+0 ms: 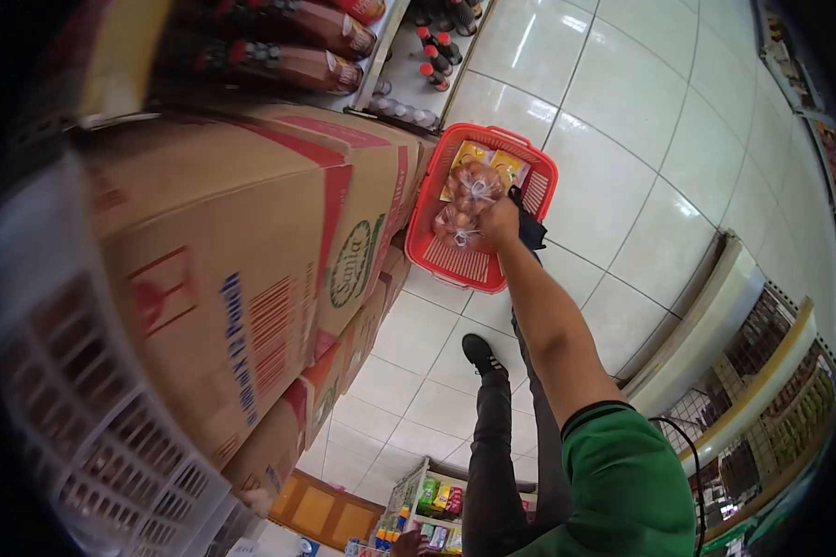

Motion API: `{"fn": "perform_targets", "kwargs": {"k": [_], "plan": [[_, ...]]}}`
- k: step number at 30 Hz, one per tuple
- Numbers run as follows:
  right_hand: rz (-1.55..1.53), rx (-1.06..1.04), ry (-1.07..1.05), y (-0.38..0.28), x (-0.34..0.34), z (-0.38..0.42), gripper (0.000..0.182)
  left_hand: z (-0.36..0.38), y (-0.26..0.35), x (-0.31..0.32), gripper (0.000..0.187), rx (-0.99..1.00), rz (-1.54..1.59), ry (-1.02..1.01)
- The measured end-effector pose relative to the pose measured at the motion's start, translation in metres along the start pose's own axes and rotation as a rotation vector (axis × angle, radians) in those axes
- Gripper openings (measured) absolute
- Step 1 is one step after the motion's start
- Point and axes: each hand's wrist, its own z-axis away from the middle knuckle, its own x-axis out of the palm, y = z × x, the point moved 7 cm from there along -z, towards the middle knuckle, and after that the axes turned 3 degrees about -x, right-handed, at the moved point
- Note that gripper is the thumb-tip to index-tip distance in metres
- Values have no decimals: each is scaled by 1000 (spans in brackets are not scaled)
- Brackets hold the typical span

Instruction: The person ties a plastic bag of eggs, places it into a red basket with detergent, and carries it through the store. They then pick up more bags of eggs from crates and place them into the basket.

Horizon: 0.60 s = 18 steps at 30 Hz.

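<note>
My right hand (500, 225), at the end of a bare arm with a green sleeve, reaches down into a red shopping basket (550, 190) on the floor. Its fingers are curled in beside two clear knotted plastic bags (476, 186) of round brown items that look like eggs. I cannot tell what the fingers grip. A black piece (531, 230) shows right beside the hand at the basket's edge. Yellow packets (509, 167) lie under the bags. My left hand is out of view.
Stacked cardboard cartons (223, 278) rise close on the left, with a white plastic crate (121, 446) in front. Bottles with red caps (437, 65) stand on a low shelf above. Wire-fronted shelving (752, 371) lines the right. My black shoe (478, 353) is on the tiled floor (613, 139).
</note>
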Motion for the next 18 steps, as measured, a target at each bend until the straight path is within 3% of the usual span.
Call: {"fn": "perform_targets", "kwargs": {"k": [3, 5, 6, 9, 10, 11, 13, 16, 18], "plan": [[-57, 7, -2, 3, 14, -33, 43, -2, 1, 11, 39, -39, -19, 15], [-61, 89, -129, 3, 25, -46, 57, -2, 10, 17, 39, -55, -31, 21], [-44, 19, -119, 8, 33, -51, 47, 1, 21, 31, 39, -62, -27, 20], [100, -164, -70, 3, 52, -58, 47, 15, 58, 72, 39, -86, -7, 6], [202, -78, -288, 11, 75, -62, 54, 23, 72, 78, 39, -96, -11, -3], [203, -75, -287, 35, 108, -67, 54, 32, 86, 83, 39, -106, -18, -18], [-514, -22, -285, 80, 163, -84, 35, 43, 110, 94, 38, -110, -33, -68], [-268, -209, -74, -13, 48, 6, 27, 45, 117, 94, 41, -24, -23, -106], [-691, -203, -235, -67, -11, 56, 27, 43, 135, 85, 39, 104, -48, -117]]}}
